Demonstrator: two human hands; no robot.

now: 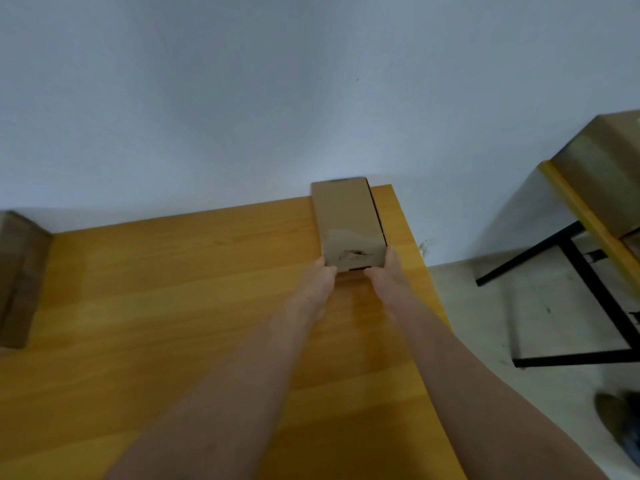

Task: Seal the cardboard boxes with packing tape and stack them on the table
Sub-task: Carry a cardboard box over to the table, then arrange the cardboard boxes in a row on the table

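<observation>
We cannot see most of the fingers of the left hand (320,277) and the right hand (386,271): they lie along the sides of the cardboard box (348,220) they grip. A pale patch (346,237) on its top is too blurred for us to name. The left edge cuts off a second box (19,275); the right edge cuts a second table (581,209) and the carton (609,161) on it. At lower right we see only a dark smeared shape (620,424).

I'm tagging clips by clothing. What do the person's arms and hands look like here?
The left forearm and right forearm are bare, no sleeves in view. The left hand and right hand are ungloved, and no watch or bracelet shows. Blur hides any rings.
</observation>
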